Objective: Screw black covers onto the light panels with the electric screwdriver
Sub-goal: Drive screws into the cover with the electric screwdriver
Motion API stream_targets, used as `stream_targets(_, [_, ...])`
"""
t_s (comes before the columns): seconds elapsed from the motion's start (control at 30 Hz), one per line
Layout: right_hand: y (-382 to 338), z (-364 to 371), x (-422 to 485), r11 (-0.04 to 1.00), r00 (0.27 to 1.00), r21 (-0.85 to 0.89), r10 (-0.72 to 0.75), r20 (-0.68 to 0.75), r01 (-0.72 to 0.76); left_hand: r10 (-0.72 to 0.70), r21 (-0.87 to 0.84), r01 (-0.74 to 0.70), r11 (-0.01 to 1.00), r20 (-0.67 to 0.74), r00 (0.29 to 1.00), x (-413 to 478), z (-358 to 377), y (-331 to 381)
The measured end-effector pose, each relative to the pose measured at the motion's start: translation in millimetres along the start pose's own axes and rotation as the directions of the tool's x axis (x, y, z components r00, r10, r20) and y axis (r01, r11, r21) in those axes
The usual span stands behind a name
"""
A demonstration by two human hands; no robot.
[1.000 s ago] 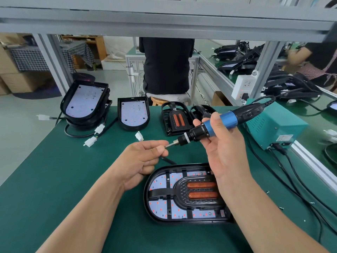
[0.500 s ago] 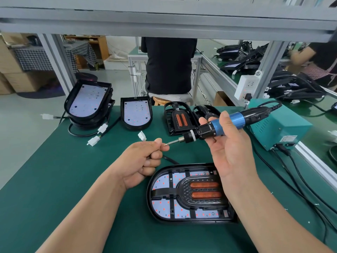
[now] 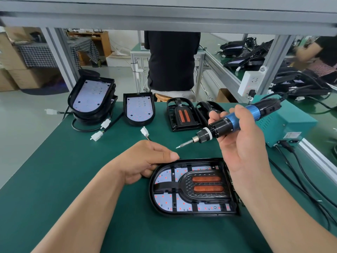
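Bearings taken from near panel (image 3: 164, 199).
- 7–9 o'clock: open green mat (image 3: 54, 179), free passage.
- 10: left hand (image 3: 145, 161) gripping the rim; beyond it, panel stack (image 3: 91, 99).
- 12: spare covers (image 3: 183, 115).
- 1: right hand (image 3: 242, 148) holding electric screwdriver (image 3: 228, 124), raised.
- 2: teal power box (image 3: 291, 125).
- 3–4: cables (image 3: 287, 146).
- Overhead: frame beam (image 3: 164, 17).

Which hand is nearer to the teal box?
Right. The right hand, holding the screwdriver, is just left of the teal box. The left hand is farther left, at the rim of the panel.
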State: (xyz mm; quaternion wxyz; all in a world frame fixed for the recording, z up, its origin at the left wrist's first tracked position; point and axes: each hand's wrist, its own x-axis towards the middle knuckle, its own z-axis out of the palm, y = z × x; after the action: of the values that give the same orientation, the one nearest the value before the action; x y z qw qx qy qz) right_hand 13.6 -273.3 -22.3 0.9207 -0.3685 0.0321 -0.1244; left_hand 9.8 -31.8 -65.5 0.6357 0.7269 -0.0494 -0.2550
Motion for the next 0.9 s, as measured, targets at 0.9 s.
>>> stream_targets(0.9, [12,10,-59,0.985,0.956,-0.172,0.050,0.291,0.001,0.037,0.152,-0.028,0.988,-0.056,0.998,0,3,-4])
